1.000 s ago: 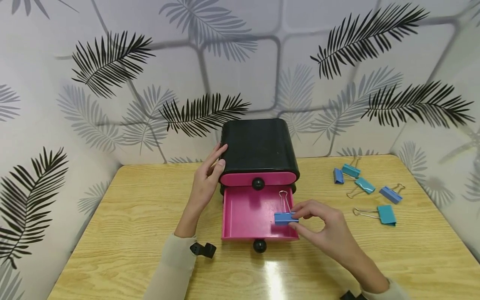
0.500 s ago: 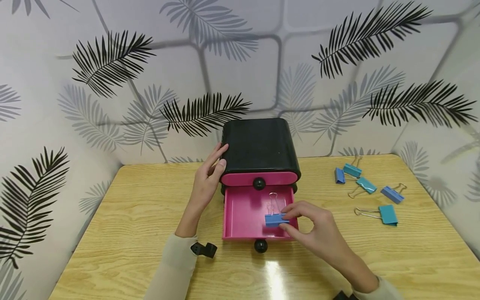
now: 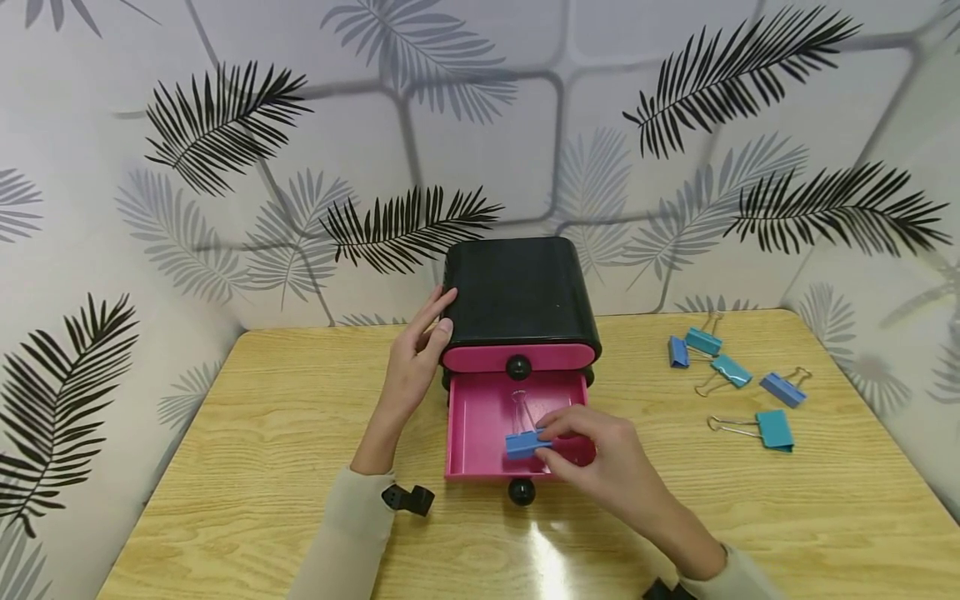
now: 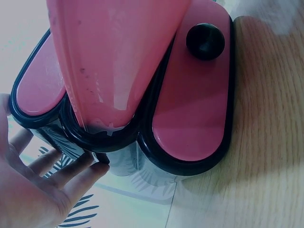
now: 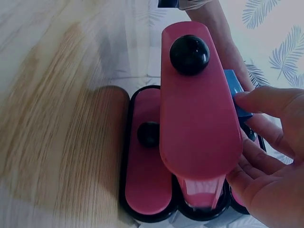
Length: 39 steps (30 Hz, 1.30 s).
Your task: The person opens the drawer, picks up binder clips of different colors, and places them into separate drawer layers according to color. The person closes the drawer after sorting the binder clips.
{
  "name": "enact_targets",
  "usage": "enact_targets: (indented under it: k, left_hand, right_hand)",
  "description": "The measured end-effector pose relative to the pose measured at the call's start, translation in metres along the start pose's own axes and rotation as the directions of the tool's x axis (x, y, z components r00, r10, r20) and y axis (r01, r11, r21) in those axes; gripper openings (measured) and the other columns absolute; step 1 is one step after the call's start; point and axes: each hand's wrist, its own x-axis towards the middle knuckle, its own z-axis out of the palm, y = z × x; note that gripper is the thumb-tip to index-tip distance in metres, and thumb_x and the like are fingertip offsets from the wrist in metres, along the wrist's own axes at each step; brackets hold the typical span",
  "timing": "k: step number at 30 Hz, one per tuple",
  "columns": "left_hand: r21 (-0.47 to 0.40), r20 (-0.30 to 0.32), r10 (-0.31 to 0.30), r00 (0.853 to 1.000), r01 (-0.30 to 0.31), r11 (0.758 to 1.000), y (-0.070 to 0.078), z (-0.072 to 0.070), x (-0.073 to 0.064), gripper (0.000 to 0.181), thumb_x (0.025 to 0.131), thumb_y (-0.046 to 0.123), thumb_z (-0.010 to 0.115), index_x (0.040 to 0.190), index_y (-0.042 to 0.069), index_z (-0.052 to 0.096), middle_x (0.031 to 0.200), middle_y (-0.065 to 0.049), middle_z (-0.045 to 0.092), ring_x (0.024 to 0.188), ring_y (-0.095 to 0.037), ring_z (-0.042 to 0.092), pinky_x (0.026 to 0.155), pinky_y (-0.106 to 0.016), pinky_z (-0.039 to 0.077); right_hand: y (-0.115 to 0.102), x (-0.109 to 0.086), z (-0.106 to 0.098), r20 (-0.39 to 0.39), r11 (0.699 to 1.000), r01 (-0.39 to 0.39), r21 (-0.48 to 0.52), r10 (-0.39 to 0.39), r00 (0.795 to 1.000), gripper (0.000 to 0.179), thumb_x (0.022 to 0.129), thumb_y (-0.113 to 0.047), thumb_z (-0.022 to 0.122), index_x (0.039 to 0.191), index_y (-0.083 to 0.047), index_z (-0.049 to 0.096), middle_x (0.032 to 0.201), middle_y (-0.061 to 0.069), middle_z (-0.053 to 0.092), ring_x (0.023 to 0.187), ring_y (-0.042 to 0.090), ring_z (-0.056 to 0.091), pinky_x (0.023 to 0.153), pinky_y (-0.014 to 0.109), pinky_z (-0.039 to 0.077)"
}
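Observation:
My right hand [image 3: 600, 454] pinches one end of a blue binder clip [image 3: 522, 445] between thumb and fingers. The clip is over the pulled-out pink drawer [image 3: 472, 417], its wire handles pointing toward the back. In the right wrist view, the drawer front hides most of the clip. My left hand [image 3: 414, 354] rests against the left side of the black drawer cabinet [image 3: 517, 292], fingers extended along it. From the left wrist, the extended drawer [image 4: 114, 57] shows between two closed pink drawers, with the left hand [image 4: 42, 185] beside the casing.
On the right of the wooden table [image 3: 285, 417] lie several loose binder clips, among them a teal clip [image 3: 775, 430] and a blue clip [image 3: 783, 389]. A round black knob [image 3: 521, 492] sticks out from the open drawer's front. A leaf-patterned wall covering [image 3: 480, 133] stands behind.
My right hand has moved left with the blue binder clip, from the drawer's right side to about its middle. The left hand stays on the cabinet.

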Motion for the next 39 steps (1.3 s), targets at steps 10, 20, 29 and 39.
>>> enact_targets:
  k: [10,20,29,39]
  left_hand:
    - [0.0,-0.005,0.002,1.0,-0.002,1.0,0.001,0.0,0.001,0.047,0.106,0.015,0.051,0.151,0.004,0.051,0.163,-0.017,0.035,0.146,-0.032,0.04,0.11,-0.055,0.04]
    - [0.002,-0.008,0.002,1.0,-0.002,1.0,0.0,-0.001,0.001,0.047,0.106,0.015,0.05,0.151,0.004,0.051,0.163,-0.017,0.036,0.146,-0.031,0.04,0.111,-0.054,0.04]
    - [-0.001,-0.013,0.01,1.0,-0.01,1.0,-0.001,-0.001,0.0,0.046,0.105,0.013,0.05,0.151,0.003,0.052,0.163,-0.016,0.036,0.147,-0.029,0.039,0.107,-0.054,0.042]
    - [-0.009,-0.007,0.017,1.0,-0.017,1.0,-0.002,-0.001,0.0,0.046,0.106,0.015,0.051,0.151,0.004,0.052,0.163,-0.016,0.036,0.148,-0.027,0.038,0.109,-0.055,0.04]
  right_hand:
    - [-0.004,0.008,0.014,0.01,0.999,-0.026,0.02,0.026,1.0,0.017,0.081,-0.006,0.088,0.094,-0.013,0.079,0.1,-0.006,0.075,0.088,0.01,0.071,0.078,0.037,0.06]
    - [-0.007,0.018,0.025,0.068,0.998,-0.058,0.031,0.055,0.996,0.016,0.08,-0.006,0.088,0.091,-0.014,0.079,0.099,-0.005,0.076,0.088,0.008,0.071,0.08,0.032,0.059]
    - [-0.013,0.027,0.035,0.108,0.998,-0.052,-0.031,0.055,0.993,0.014,0.08,-0.013,0.089,0.088,-0.014,0.079,0.09,-0.008,0.074,0.084,0.009,0.071,0.078,0.03,0.058]
    - [-0.014,0.029,0.04,0.183,0.994,-0.111,-0.004,0.109,0.977,0.011,0.083,-0.008,0.085,0.088,-0.013,0.077,0.088,-0.007,0.073,0.08,0.005,0.069,0.073,0.029,0.059]
